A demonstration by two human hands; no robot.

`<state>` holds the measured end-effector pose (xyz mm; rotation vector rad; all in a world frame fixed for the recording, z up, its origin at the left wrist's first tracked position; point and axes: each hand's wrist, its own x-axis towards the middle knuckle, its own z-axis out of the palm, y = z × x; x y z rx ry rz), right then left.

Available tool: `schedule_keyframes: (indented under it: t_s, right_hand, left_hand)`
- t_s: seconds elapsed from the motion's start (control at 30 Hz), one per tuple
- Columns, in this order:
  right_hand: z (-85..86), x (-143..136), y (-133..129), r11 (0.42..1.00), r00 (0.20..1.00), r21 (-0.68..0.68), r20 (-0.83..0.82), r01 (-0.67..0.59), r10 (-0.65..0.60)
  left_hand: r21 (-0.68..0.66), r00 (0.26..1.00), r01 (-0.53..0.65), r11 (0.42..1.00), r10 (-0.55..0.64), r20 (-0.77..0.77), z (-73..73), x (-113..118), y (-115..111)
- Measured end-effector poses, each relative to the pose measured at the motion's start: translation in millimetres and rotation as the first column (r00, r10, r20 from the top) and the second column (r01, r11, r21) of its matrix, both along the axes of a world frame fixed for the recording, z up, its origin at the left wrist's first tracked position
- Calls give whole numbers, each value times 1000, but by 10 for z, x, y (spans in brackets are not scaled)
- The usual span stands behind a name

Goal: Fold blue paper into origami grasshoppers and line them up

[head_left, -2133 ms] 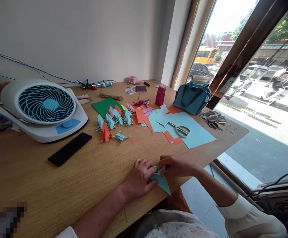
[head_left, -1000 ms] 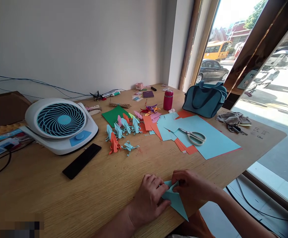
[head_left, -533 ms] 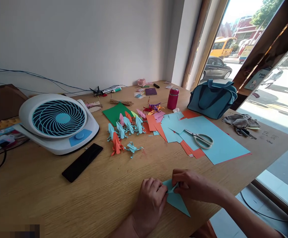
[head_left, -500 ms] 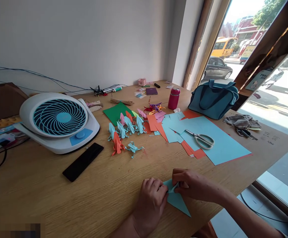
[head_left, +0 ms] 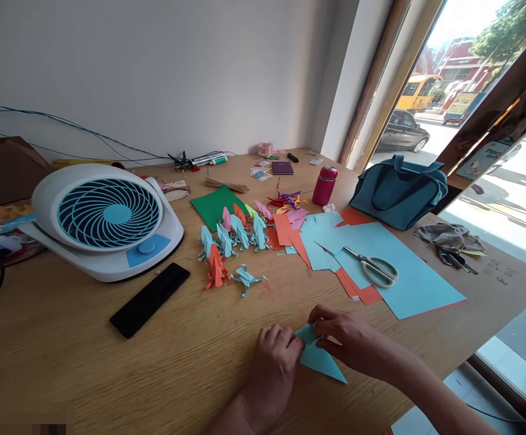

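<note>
A light blue sheet of paper (head_left: 322, 364), folded to a pointed shape, lies on the table near its front edge. My left hand (head_left: 277, 362) is closed at its left side, fingers curled and thumb pressing the paper against the wood. From the right, my right hand (head_left: 342, 335) pinches a raised flap near the upper part with thumb and fingers. The fingertips partly hide the fold. Beyond my hands stand several folded paper figures, among them an orange one (head_left: 216, 267) and a light blue one (head_left: 246, 277) with thin limbs.
A white fan (head_left: 109, 217) and a black phone (head_left: 150, 299) are at the left. Scissors (head_left: 375, 269) rest on a big light blue sheet (head_left: 419, 284) at the right. Farther back are a green sheet (head_left: 212, 206), a pink-red bottle (head_left: 325, 186) and a teal bag (head_left: 396, 196).
My right hand has shifted slightly on the flap, its fingers spreading a little. The paper's lower point has moved slightly up in view. The camera view has shifted a little.
</note>
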<state>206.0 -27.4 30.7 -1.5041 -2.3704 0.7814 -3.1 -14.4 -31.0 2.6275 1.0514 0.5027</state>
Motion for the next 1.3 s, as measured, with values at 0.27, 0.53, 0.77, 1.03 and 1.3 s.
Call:
schedule_keyframes:
  t_s: [0.27,0.53,0.77,1.03,1.3]
  right_hand:
    - [-34,79,-67,986,995,134,17,-101,99]
    - [-11,27,-111,921,923,258,329,-291,200]
    - [45,-7,-63,922,866,156,426,-354,261]
    - [27,-8,151,908,848,61,388,-415,361]
    - [-52,89,272,948,905,-22,289,-319,311]
  left_hand:
    - [4,998,20,1000,-20,61,-42,-15,6]
    - [121,987,70,990,-86,132,-90,-47,108]
    - [49,994,106,993,-108,31,67,-63,43]
    - [5,995,47,999,-48,87,128,-238,0]
    - [-105,993,-35,994,46,108,133,-290,41]
